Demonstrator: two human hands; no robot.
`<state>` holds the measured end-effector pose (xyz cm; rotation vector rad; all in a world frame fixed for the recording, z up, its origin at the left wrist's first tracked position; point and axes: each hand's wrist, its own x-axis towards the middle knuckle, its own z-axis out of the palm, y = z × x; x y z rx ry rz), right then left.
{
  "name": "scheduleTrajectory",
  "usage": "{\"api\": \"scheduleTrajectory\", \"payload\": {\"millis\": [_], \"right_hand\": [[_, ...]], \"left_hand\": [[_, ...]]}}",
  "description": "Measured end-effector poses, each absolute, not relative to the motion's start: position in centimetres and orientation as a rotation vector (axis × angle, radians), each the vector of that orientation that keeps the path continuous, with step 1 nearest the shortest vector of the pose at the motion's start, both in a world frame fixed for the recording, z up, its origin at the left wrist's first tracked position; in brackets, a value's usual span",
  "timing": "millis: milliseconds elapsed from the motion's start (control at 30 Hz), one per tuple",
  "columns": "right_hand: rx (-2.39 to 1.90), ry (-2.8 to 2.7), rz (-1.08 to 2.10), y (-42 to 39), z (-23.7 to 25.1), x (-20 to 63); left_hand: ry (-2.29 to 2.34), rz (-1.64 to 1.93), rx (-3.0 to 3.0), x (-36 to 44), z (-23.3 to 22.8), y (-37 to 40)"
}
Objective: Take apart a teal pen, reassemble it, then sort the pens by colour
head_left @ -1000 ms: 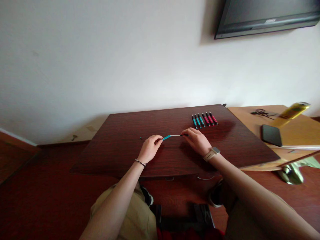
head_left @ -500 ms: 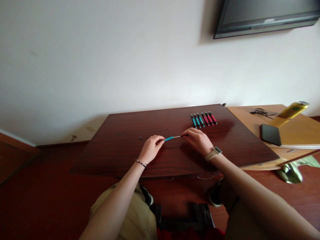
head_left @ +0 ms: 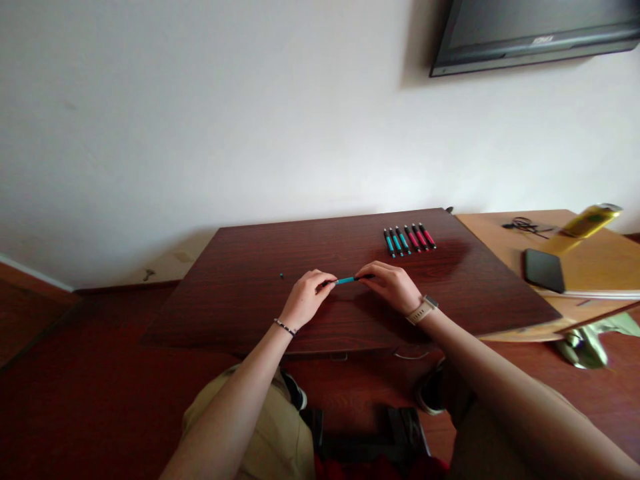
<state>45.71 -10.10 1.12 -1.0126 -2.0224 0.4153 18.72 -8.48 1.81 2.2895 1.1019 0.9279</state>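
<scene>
Above the dark wooden table (head_left: 240, 253), a blue and black pen (head_left: 345, 281) is held level between my two hands. My left hand (head_left: 309, 293) pinches the left end of its blue barrel. My right hand (head_left: 393, 283) is closed on the black part at the other end. The blue barrel now reaches the right fingertips, and the fingers hide the joint. A tiny dark piece with a bit of blue (head_left: 281, 275) lies on the table to the left of my left hand. Beyond my right hand, three blue pens (head_left: 397, 241) and three pink pens (head_left: 420, 237) lie in a row.
On the lighter wooden cabinet (head_left: 615, 267) at the right are a black phone (head_left: 544, 270), a coiled black cable (head_left: 523, 225) and a yellow can (head_left: 593, 220). A television (head_left: 535, 37) hangs on the wall above. The table's front edge runs close to my legs.
My right hand has moved left towards my left hand. The thin pale refill that showed between the blue barrel and the black part is now out of sight.
</scene>
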Motion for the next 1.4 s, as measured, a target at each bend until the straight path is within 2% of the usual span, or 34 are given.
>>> {"api": "scheduleTrajectory", "payload": {"millis": [500, 667, 1133, 1400], "right_hand": [[-1.078, -1.825, 0.549, -10.3, 1.1, 45.5], [-0.979, -1.617, 0.757, -10.3, 1.4, 45.2], [-0.758, -0.836, 1.314, -9.9, -0.1, 42.6], [-0.688, -0.692, 1.355, -10.2, -0.3, 41.1]], "left_hand": [[1.083, 0.970, 2.146, 18.5, 2.1, -8.5], [1.109, 1.067, 2.058, 18.5, 2.2, -8.3], [0.934, 1.411, 1.185, 20.3, 0.6, -7.6], [0.978, 1.514, 0.985, 21.8, 0.4, -8.0]]}}
